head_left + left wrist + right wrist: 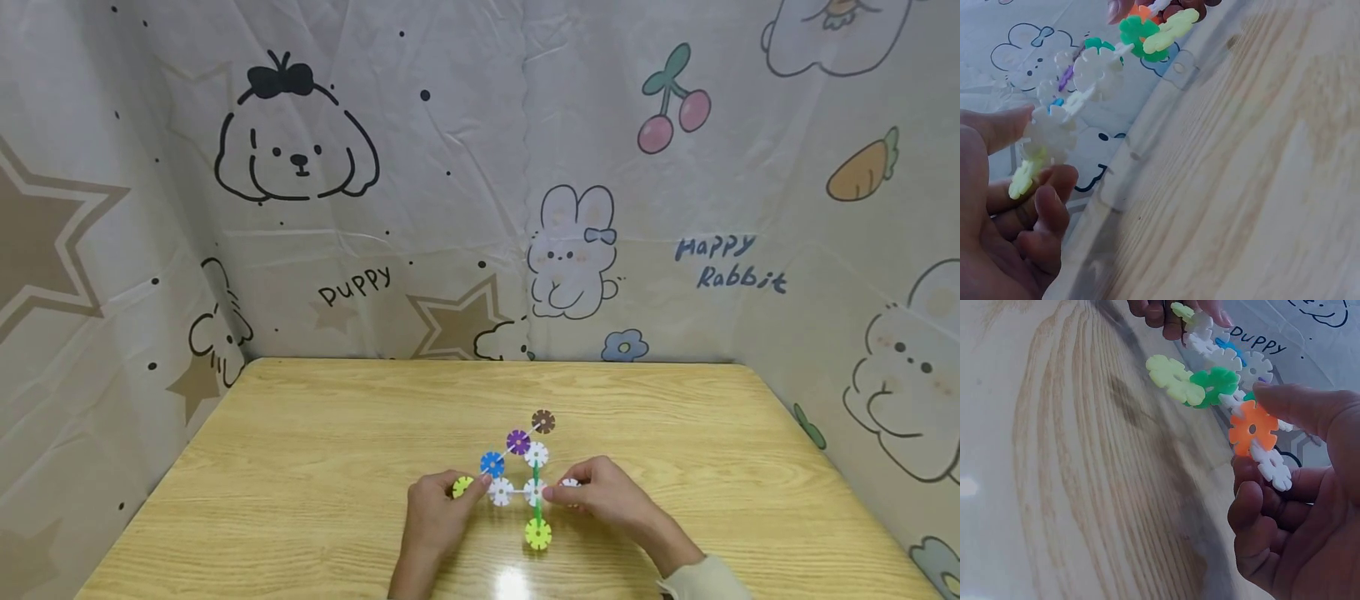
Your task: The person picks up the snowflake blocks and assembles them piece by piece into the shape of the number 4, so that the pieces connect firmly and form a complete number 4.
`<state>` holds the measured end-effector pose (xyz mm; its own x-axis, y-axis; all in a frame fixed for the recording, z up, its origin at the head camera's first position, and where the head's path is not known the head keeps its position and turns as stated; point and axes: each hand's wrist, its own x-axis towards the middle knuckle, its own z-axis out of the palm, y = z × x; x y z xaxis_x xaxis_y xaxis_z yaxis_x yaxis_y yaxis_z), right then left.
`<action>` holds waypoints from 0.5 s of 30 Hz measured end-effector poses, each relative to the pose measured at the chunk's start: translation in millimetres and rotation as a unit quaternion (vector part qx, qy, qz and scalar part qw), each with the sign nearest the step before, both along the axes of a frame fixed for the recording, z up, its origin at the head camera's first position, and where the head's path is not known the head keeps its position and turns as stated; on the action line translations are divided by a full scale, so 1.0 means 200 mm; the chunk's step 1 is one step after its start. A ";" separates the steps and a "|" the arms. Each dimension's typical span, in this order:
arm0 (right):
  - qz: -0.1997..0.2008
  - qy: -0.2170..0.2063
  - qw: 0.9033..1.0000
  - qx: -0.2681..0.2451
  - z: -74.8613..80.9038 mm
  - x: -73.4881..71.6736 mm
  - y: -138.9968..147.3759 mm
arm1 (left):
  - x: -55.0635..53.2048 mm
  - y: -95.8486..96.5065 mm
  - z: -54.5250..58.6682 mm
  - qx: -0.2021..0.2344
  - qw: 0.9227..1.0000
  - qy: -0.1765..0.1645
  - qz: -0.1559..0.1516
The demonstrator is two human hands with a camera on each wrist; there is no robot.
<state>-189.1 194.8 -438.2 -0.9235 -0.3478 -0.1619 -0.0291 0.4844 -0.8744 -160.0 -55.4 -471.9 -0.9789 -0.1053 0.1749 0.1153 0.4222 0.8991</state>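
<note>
A chain of notched plastic snowflake discs is held up over the table between both hands. My left hand [437, 517] pinches its left end at a white disc [1049, 134], with a yellow-green disc [1025, 175] by the fingers. On the right, my right hand [613, 496] grips an orange disc [1252, 428] between thumb and fingers; a white disc [1272, 467] joins its outer side. Blue [492, 464], purple [518, 442] and brown [543, 422] discs form a slanting branch. A green disc [1216, 386] links the middle to a yellow-green disc [537, 534] nearest me.
The wood-grain table [300, 467] extends around both hands. Behind it and at the sides hangs a pale curtain [457, 217] printed with cartoon animals and stars, meeting the table's back edge.
</note>
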 end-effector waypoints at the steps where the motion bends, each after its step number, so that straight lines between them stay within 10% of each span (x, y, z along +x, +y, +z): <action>1: -0.001 0.001 1.000 0.001 0.00 0.00 0.00 | 0.00 0.00 0.00 -0.004 1.000 -0.003 0.001; 15: -0.007 0.012 0.999 0.045 -0.06 -0.03 -0.01 | 0.00 0.01 -0.02 -0.073 0.996 -0.036 0.036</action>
<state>-194.8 193.4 -450.2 -0.9321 -0.3198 -0.1701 -0.0420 0.5617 -0.8263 -159.6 -52.5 -475.2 -0.9803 -0.1551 0.1227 0.0167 0.5533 0.8328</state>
